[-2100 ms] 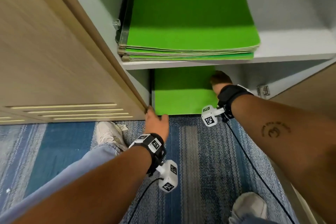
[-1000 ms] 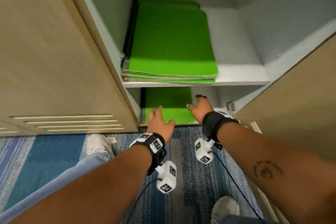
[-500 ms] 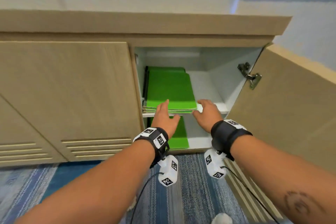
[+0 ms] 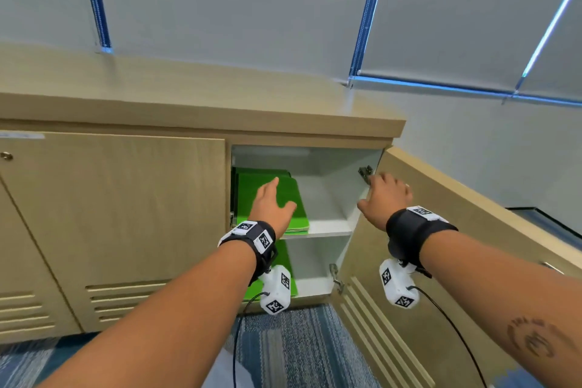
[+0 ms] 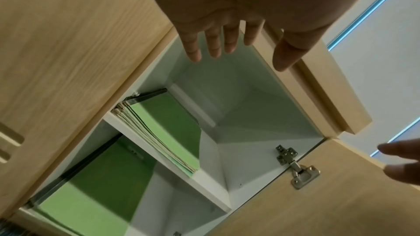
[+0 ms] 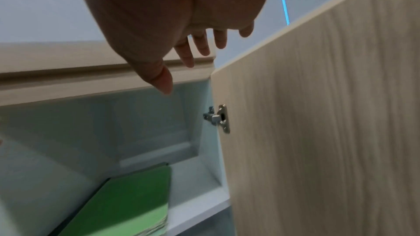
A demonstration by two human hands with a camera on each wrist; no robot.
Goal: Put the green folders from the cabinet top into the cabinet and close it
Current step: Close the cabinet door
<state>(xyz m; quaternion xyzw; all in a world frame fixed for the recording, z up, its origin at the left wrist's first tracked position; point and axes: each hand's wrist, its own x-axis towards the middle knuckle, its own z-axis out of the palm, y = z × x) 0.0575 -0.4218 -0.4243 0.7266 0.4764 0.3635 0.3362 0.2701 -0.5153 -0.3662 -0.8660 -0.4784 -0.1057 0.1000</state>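
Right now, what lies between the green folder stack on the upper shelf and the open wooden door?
Only bare white shelf separates the green folder stack from the open wooden door, seen in the head view.

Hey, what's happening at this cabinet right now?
A person is filing green folders into a low wooden cabinet. One stack of folders lies on the upper shelf and another green stack on the lower one. The cabinet door is swung open to the right. Both hands are empty and open: the left hand hovers in front of the upper stack, the right hand is near the upper hinge.
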